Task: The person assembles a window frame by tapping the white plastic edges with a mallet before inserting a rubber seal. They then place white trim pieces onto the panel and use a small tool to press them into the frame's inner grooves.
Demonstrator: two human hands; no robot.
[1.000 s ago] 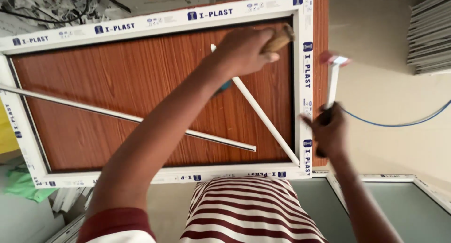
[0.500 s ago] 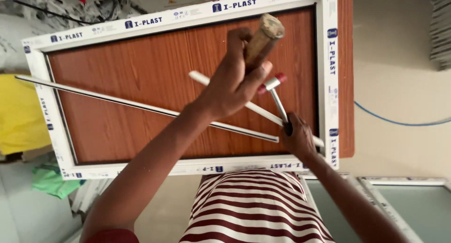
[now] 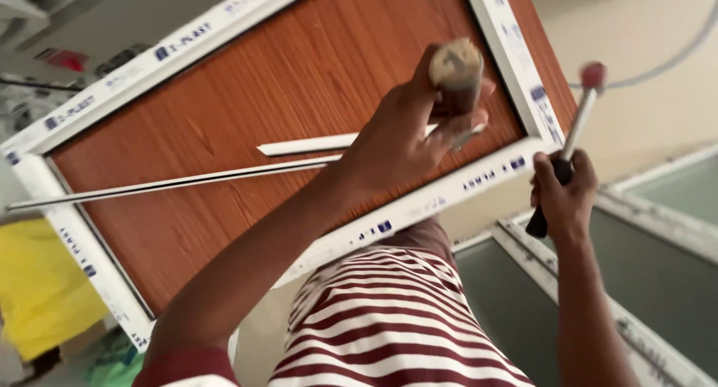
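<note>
My left hand [image 3: 404, 136] grips a wooden-handled tool [image 3: 455, 73] and is raised over the wood-grain panel [image 3: 247, 110]. My right hand [image 3: 562, 192] holds a slim tool with a black grip [image 3: 540, 216], a white shaft and a red tip [image 3: 593, 74], just off the near right corner of the white frame [image 3: 441, 196] around the panel. Two white strips lie on the panel: a long one [image 3: 164, 183] running left and a shorter one [image 3: 307, 144] partly hidden under my left hand.
A second white frame with greenish glass [image 3: 658, 275] lies at the lower right. A yellow object [image 3: 37, 290] sits at the lower left beside the frame. A light cable [image 3: 673, 58] curves over the beige floor at the upper right. My striped shirt [image 3: 389, 327] fills the bottom centre.
The view has tilted and moved closer. My right hand has shifted from over the panel to beyond its right frame edge, its tool now pointing up. My left hand keeps the wooden handle raised.
</note>
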